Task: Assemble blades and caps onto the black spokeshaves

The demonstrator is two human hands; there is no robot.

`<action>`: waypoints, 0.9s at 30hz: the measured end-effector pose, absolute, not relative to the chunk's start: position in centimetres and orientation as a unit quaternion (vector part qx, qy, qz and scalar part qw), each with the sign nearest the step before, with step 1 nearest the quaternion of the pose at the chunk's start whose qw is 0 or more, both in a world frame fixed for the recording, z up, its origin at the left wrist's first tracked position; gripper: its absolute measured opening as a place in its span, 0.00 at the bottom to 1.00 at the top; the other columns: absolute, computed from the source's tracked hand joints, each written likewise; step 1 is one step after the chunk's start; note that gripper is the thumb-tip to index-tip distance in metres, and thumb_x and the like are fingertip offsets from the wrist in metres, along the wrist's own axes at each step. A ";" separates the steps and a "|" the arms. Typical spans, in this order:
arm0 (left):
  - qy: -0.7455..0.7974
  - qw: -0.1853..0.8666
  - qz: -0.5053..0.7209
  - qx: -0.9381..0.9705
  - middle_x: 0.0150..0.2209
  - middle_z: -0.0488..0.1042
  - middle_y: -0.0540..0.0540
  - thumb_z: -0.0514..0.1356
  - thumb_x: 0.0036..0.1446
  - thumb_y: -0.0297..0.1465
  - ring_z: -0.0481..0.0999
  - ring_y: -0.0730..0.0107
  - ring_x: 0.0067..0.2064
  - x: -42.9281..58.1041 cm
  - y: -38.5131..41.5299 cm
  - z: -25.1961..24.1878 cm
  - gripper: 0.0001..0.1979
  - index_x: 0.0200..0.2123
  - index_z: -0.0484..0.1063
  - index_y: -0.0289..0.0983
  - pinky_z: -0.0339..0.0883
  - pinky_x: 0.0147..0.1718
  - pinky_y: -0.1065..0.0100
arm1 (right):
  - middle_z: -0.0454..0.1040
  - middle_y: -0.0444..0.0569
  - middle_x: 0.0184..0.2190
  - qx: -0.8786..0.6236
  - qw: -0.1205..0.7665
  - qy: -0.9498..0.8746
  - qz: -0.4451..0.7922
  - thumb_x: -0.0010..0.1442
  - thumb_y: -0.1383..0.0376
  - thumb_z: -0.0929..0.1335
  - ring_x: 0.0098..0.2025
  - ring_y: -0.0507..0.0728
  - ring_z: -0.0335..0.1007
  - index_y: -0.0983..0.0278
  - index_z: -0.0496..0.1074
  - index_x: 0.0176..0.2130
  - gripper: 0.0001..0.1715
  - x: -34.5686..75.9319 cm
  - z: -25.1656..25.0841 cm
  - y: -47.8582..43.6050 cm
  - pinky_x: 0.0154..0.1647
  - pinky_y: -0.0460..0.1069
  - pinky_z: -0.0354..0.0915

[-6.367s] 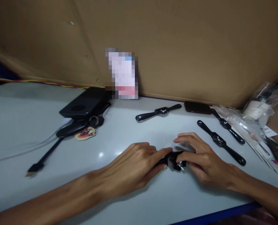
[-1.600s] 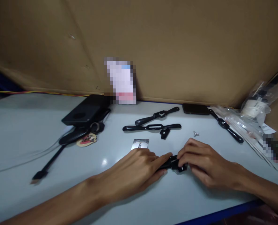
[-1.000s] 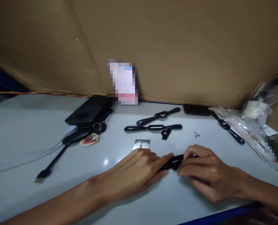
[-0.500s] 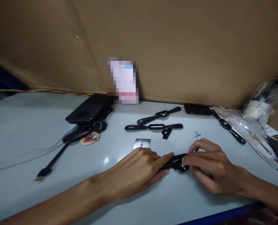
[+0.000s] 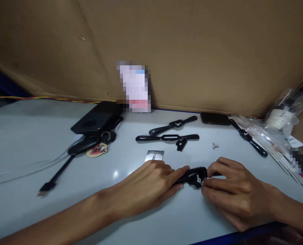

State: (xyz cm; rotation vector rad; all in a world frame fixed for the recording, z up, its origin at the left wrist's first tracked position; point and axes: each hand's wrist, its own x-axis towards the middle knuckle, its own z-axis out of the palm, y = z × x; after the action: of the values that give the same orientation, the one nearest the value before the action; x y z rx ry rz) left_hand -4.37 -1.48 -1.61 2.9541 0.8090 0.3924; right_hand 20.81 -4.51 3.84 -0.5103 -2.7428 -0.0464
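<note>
A black two-handled tool (image 5: 195, 176) with a small silver wing nut lies on the white table near its front edge. My left hand (image 5: 151, 187) covers its left handle and holds it down. My right hand (image 5: 233, 190) is closed round its right end, thumb and fingertip pinched at the wing nut. Behind my hands lie a bare black tool body (image 5: 166, 137), a small black clamp piece (image 5: 180, 144), a flat metal blade (image 5: 154, 156) and a loose silver wing nut (image 5: 215, 145).
Two more whole black tools (image 5: 173, 124) (image 5: 248, 137) lie further back. A dark phone (image 5: 215, 118), a black box (image 5: 96, 117) with cable and keyring, and plastic bags (image 5: 279, 126) ring the table. Cardboard (image 5: 192, 51) walls the back. The table's blue front edge (image 5: 243, 234) runs under my right wrist.
One tool from the right now lies in parts behind my hands. In the last second my right hand slid nearer the front edge and its fingers worked the wing nut; my left hand stayed.
</note>
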 end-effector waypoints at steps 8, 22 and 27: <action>0.260 0.022 0.126 0.957 0.26 0.76 0.50 0.48 0.74 0.36 0.76 0.66 0.24 -4.3 -1.4 -1.6 0.18 0.57 0.68 0.34 0.62 0.24 0.65 | 0.73 0.48 0.21 -0.202 0.195 -0.956 -0.086 0.60 0.76 0.63 0.28 0.57 0.64 0.68 0.77 0.33 0.13 21.1 3.6 -4.1 0.29 0.53 0.58; 0.257 0.028 0.127 0.958 0.26 0.77 0.50 0.49 0.73 0.35 0.75 0.66 0.24 -4.4 -1.4 -1.7 0.17 0.58 0.68 0.35 0.62 0.24 0.65 | 0.67 0.38 0.20 -0.490 0.099 -0.849 0.171 0.61 0.66 0.72 0.23 0.49 0.60 0.63 0.71 0.27 0.11 21.1 2.2 -2.0 0.27 0.47 0.52; 0.262 0.025 0.116 0.958 0.26 0.77 0.50 0.51 0.72 0.35 0.76 0.65 0.25 -4.3 -1.4 -1.4 0.16 0.57 0.68 0.35 0.60 0.24 0.65 | 0.73 0.44 0.26 -0.430 0.159 -0.879 0.131 0.65 0.68 0.66 0.28 0.52 0.65 0.64 0.76 0.33 0.10 21.1 1.9 -2.5 0.32 0.48 0.58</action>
State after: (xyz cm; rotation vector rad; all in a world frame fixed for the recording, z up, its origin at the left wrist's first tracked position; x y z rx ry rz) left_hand -4.35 -1.43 -1.42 2.9611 0.8108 0.3592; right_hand 21.10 -2.54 1.87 -1.2297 -2.5129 0.3745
